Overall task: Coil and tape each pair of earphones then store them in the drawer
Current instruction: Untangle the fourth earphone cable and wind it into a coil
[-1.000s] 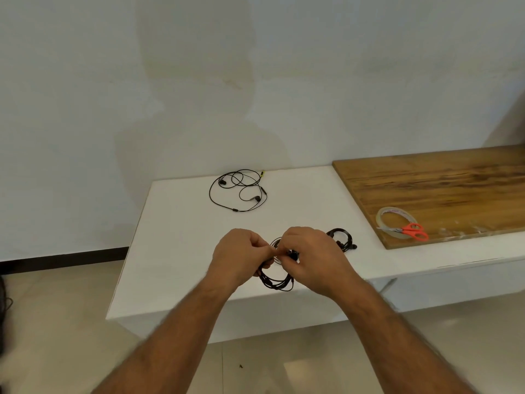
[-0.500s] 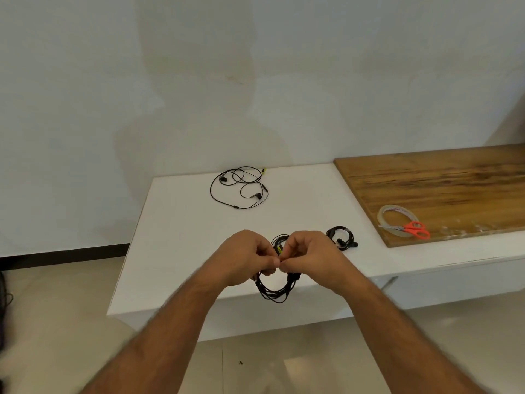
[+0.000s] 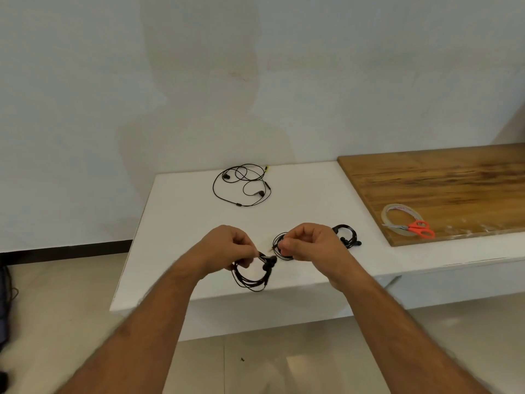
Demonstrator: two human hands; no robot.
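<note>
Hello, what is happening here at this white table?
A person is coiling earphones. The left hand grips a coiled black pair above the white table's front edge. The right hand pinches something small near a second coil; what it pinches is unclear. A third coil lies beside it, and a loose pair lies farther back. The tape roll and orange scissors rest on the wooden board.

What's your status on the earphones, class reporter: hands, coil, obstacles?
Left hand grips coiled earphones; right hand pinches something, unclear what. No tape seen on coil. Tape roll lies apart on wooden board. Nothing obstructing.
</note>
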